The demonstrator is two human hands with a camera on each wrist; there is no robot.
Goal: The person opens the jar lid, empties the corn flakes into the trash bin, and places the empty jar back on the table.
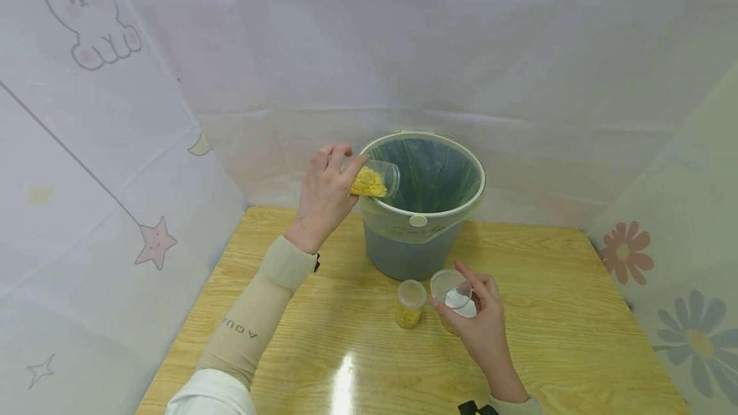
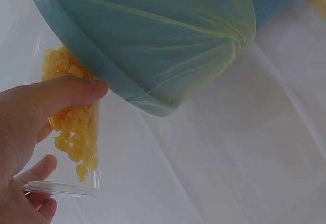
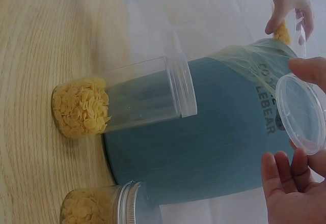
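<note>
My left hand (image 1: 325, 194) grips a clear plastic jar (image 1: 387, 175) tilted on its side, its mouth over the left rim of a blue-grey bucket (image 1: 398, 255). Yellow flakes (image 2: 76, 127) lie along the lower wall of that jar. In my right hand (image 1: 485, 322) a round clear lid (image 3: 300, 114) is held by its edge, in front of the bucket. Just left of the lid, a capped clear jar (image 3: 137, 96) with yellow flakes at its bottom stands upright on the table. Partly hidden under my right hand is another flake-filled jar (image 3: 86, 208) with a silvery screw lid.
A thin yellowish bag (image 1: 426, 178) lines the bucket and folds over its pale rim. The bucket stands at the back of a wooden table (image 1: 300, 338). Pale printed sheets (image 1: 346, 63) hang behind it and at both sides.
</note>
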